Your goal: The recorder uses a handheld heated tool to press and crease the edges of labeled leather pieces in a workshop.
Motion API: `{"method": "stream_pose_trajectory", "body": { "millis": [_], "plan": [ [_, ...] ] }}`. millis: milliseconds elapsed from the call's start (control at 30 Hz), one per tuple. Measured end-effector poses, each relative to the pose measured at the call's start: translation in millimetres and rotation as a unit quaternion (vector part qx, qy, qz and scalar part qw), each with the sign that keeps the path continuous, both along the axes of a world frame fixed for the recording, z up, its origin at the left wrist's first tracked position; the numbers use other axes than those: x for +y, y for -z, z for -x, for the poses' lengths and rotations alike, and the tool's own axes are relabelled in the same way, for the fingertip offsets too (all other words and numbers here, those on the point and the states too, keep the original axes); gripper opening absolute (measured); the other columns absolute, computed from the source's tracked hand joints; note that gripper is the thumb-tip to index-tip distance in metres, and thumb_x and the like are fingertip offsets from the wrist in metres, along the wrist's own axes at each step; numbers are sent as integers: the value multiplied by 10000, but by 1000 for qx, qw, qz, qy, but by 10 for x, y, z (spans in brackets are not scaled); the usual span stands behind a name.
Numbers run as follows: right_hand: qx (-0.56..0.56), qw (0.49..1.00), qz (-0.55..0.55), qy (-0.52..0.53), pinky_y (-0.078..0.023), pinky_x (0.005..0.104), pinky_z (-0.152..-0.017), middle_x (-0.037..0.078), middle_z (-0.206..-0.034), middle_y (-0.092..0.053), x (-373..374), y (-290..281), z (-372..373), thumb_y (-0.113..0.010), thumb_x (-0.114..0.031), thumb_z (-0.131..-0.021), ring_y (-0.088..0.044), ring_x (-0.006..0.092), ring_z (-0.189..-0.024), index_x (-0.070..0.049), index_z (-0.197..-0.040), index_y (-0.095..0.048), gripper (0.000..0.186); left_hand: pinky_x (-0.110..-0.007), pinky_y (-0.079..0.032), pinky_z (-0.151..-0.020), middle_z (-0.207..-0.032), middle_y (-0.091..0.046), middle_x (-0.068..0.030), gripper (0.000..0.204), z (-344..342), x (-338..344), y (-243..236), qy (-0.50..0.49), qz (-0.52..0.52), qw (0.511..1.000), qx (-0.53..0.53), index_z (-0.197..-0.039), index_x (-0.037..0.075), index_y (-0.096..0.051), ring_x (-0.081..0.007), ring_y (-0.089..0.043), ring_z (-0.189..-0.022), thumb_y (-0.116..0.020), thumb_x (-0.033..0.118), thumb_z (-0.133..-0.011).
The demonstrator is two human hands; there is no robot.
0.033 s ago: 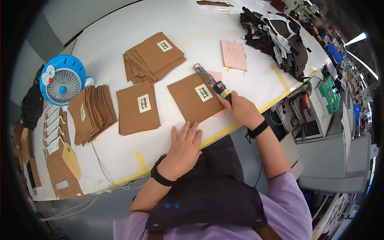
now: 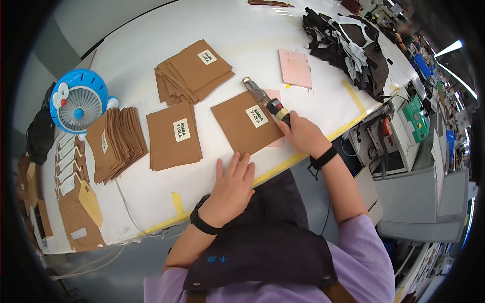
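A white work table (image 2: 283,35) seen from above, curved by the lens. At the far left stands a small blue and white desk fan (image 2: 77,103). Beside it lies a fanned row of brown leather pieces (image 2: 117,143), then a single stack of brown pieces (image 2: 173,135) with a white label, and behind that a larger loose pile (image 2: 192,70).

The left hand (image 2: 232,189) lies flat on the table near its front edge, fingers spread a little, holding nothing; its fingertips sit just short of the near corner of a brown labelled panel (image 2: 246,122). This panel lies in front of the person, between the two hands.

The right hand (image 2: 302,134) is closed around the handle of a metal hand tool (image 2: 265,101), whose tip rests over the panel's far edge. Further right lie a pink sheet (image 2: 295,68) and a heap of dark leather scraps (image 2: 348,45).
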State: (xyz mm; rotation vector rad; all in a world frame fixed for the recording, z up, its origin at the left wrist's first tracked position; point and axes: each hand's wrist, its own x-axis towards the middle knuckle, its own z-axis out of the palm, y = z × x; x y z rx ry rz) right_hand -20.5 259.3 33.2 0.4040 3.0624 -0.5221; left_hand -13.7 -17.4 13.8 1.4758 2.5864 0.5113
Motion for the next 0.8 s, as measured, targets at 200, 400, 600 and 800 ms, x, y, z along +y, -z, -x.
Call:
{"method": "stream_pose_trajectory", "body": {
  "millis": [200,400,600,800],
  "plan": [
    [-23,997,68,-1,-527,527,-711,279,-833,-681,88,-56,-116,-520,-440,-1051,-667,474,-795,36,-1005,-548,480,-668,-295,-1159,-1560,-413,-223,661,15,-17,15,-9,3,1000,-8,-1416,-24,-506,-415,-337,-1484,-778,203,-858],
    [-39,996,85,8,-512,519,-704,296,-825,-661,28,-167,-657,-538,-437,-1047,-650,484,-794,34,-994,-536,474,-671,-286,-1165,-1563,-410,-225,657,10,-30,-15,-10,11,1000,-16,-1416,-29,-513,-417,-334,-1486,-774,221,-867],
    [-44,998,51,-4,-519,543,-728,310,-813,-662,15,-96,-266,-503,-431,-1059,-652,500,-802,53,-979,-523,491,-671,-282,-1167,-1563,-411,-227,665,-4,-7,-25,-6,14,1000,-13,-1427,-32,-512,-418,-332,-1488,-768,232,-873],
    [-70,996,46,3,-535,535,-746,296,-838,-685,-37,-144,-8,-508,-426,-1052,-670,491,-818,48,-980,-538,480,-668,-282,-1169,-1561,-412,-229,662,11,-33,-2,-5,6,1000,-15,-1427,-33,-511,-421,-332,-1487,-766,231,-875]
  ]
}}
